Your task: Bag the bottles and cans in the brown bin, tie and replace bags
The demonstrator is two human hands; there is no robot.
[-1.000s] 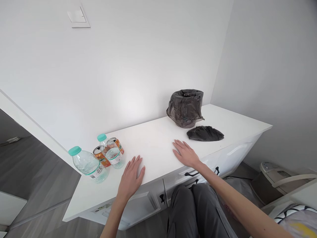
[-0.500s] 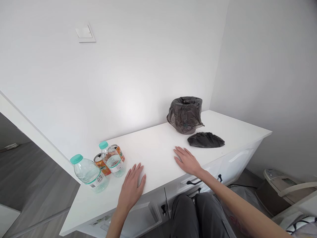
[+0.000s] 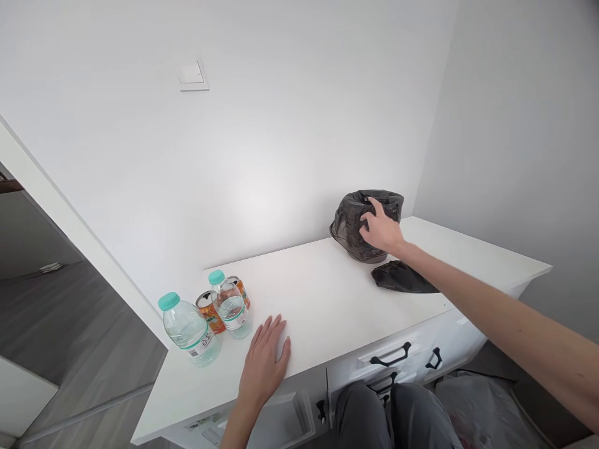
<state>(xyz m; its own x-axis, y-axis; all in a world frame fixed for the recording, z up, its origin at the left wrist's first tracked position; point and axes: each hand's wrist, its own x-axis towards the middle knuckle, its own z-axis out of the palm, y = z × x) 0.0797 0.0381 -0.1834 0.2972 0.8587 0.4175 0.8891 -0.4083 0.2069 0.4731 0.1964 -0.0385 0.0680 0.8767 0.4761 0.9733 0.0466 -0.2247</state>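
Observation:
My left hand (image 3: 266, 362) lies flat on the white cabinet top (image 3: 299, 293), fingers stretched, just right of two clear bottles with teal caps. The nearer bottle (image 3: 189, 330) and the farther bottle (image 3: 231, 310) stand beside two orange cans, one can (image 3: 210, 312) between them and the other can (image 3: 242, 292) behind. My right hand (image 3: 381, 231) is at the front rim of a bin lined with a black bag (image 3: 350, 227), thumb and forefinger apart. Whether it touches the bag is unclear. A folded black bag (image 3: 397, 277) lies in front, partly under my forearm in view.
The wall with a light switch (image 3: 193, 75) rises behind the cabinet top, and another wall closes the right side. Black drawer handles (image 3: 390, 355) stick out below the front edge, above my knees. A clear plastic bag (image 3: 477, 399) is at lower right.
My right hand has lifted off the cabinet top and moved forward and right to the lined bin. My left hand stays on the surface. The view has shifted slightly.

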